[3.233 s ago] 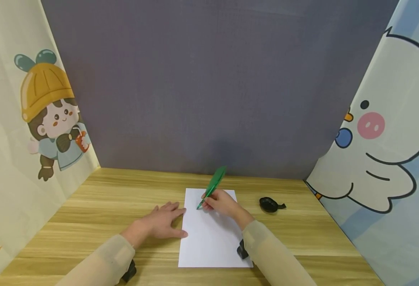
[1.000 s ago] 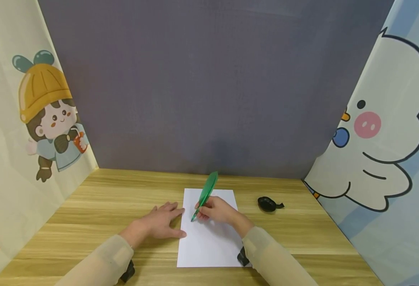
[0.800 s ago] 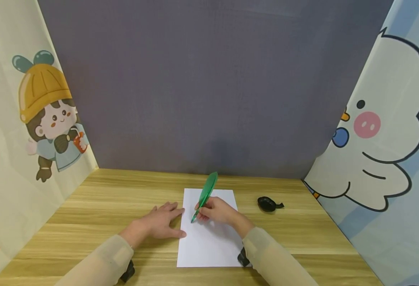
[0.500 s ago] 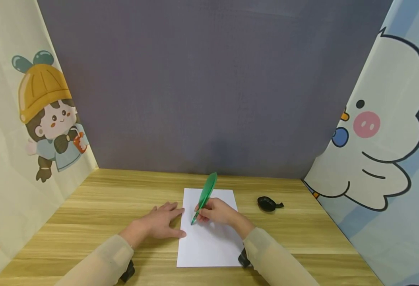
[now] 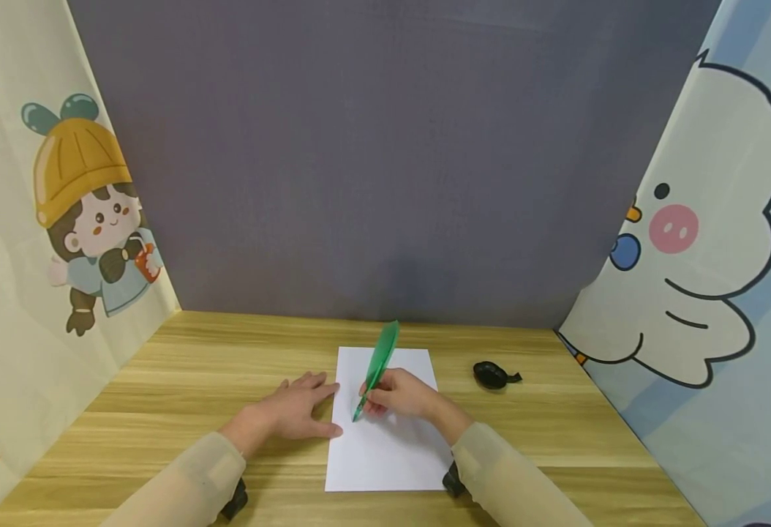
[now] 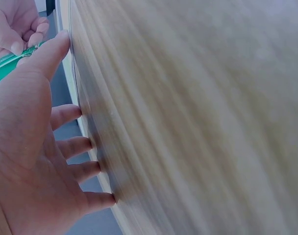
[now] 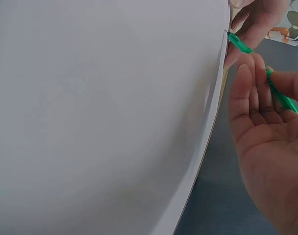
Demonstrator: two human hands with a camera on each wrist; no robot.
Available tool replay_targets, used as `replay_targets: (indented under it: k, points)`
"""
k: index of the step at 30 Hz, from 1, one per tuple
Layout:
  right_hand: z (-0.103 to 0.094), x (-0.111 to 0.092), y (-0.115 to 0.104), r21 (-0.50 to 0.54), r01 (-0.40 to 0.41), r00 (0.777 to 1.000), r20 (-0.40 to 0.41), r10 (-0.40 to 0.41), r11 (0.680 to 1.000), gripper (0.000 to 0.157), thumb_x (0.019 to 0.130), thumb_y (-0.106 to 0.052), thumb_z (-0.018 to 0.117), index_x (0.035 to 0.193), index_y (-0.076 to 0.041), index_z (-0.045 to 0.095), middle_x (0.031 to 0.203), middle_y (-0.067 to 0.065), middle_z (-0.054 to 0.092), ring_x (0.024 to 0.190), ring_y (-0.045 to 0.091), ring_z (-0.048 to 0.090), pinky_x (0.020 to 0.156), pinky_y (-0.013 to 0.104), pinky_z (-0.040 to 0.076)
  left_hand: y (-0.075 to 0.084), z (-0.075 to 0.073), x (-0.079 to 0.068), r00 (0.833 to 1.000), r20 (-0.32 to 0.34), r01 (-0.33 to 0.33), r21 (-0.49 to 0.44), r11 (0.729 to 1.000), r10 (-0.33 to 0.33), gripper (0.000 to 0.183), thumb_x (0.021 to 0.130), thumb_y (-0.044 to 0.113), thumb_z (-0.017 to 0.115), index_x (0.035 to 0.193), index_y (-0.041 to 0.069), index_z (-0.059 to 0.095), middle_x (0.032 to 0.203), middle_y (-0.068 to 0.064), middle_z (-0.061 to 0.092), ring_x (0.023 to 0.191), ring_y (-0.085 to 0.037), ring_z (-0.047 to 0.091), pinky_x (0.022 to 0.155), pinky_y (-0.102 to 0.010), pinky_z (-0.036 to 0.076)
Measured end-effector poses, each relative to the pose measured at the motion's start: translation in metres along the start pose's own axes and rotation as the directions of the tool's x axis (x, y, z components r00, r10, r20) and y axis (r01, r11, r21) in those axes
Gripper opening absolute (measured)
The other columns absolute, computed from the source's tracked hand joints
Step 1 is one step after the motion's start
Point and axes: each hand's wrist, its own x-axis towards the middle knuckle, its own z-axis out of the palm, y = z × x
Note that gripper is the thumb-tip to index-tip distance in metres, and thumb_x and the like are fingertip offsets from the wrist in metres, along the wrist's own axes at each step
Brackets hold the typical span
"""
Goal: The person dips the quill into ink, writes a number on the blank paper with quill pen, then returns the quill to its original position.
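A sheet of white paper [image 5: 385, 461] lies on the wooden table. My right hand [image 5: 404, 393] pinches a green feather-topped pen [image 5: 382, 355] between thumb and fingers, its tip at the paper's left-middle part. In the right wrist view the pen's point [image 7: 232, 36] meets the far edge of the sheet, seen almost edge-on. My left hand [image 5: 296, 411] rests with fingers spread along the paper's left edge, its thumb just over that edge. The left wrist view shows its fingertips [image 6: 107, 198] down on the table. No pen line can be made out on the sheet.
A small black oval object [image 5: 491, 375] with a short tail lies right of the paper. The wooden tabletop [image 5: 194, 380] ends at a grey panel [image 5: 385, 161] behind. Curtains with cartoon figures hang on both sides. Dark wrist cameras show under both sleeves.
My right hand and the feather pen have moved down the sheet toward me, with the pen tip first shifting slightly left. My left hand has stayed at the paper's edge.
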Motion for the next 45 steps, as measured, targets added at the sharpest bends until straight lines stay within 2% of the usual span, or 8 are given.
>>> replay_targets:
  k: [8, 22, 35, 45]
  points:
    - [0.001, -0.006, 0.000, -0.009, 0.007, 1.000, 0.018, -0.007, 1.000, 0.019, 0.109, -0.010, 0.062, 0.114, 0.002, 0.076, 0.095, 0.012, 0.082, 0.082, 0.013, 0.073, 0.077, 0.029, 0.066, -0.003, 0.002, 0.002, 1.000, -0.003, -0.003, 0.005, 1.000, 0.003, 0.094, 0.094, 0.067, 0.077, 0.166, 0.013, 0.049, 0.178, -0.024, 0.033, 0.166, -0.052, 0.027, 0.131, -0.077, 0.022]
    - [0.000, -0.018, -0.001, -0.022, 0.001, 1.000, 0.017, 0.000, 1.000, 0.020, 0.109, -0.012, 0.063, 0.113, 0.002, 0.077, 0.095, 0.015, 0.082, 0.081, 0.014, 0.073, 0.078, 0.032, 0.066, 0.001, -0.001, 0.000, 1.000, 0.007, 0.009, -0.008, 1.000, -0.009, 0.095, 0.094, 0.066, 0.077, 0.167, 0.014, 0.048, 0.179, -0.023, 0.031, 0.167, -0.052, 0.024, 0.132, -0.077, 0.020]
    - [-0.002, -0.027, 0.002, -0.021, 0.012, 1.000, 0.024, -0.011, 1.000, 0.021, 0.108, -0.012, 0.063, 0.113, 0.003, 0.077, 0.094, 0.015, 0.082, 0.079, 0.011, 0.072, 0.076, 0.027, 0.065, -0.001, 0.000, 0.000, 1.000, 0.000, -0.002, -0.014, 1.000, 0.002, 0.095, 0.093, 0.066, 0.078, 0.166, 0.014, 0.049, 0.179, -0.023, 0.031, 0.166, -0.052, 0.025, 0.132, -0.077, 0.019]
    - [-0.005, -0.032, 0.006, -0.011, 0.006, 0.999, 0.040, -0.006, 1.000, 0.020, 0.109, -0.012, 0.063, 0.113, 0.001, 0.078, 0.093, 0.010, 0.082, 0.080, 0.011, 0.073, 0.074, 0.024, 0.063, 0.000, -0.001, -0.001, 1.000, -0.005, 0.000, -0.017, 1.000, 0.000, 0.094, 0.093, 0.066, 0.078, 0.166, 0.014, 0.049, 0.178, -0.023, 0.032, 0.166, -0.053, 0.025, 0.132, -0.077, 0.019]
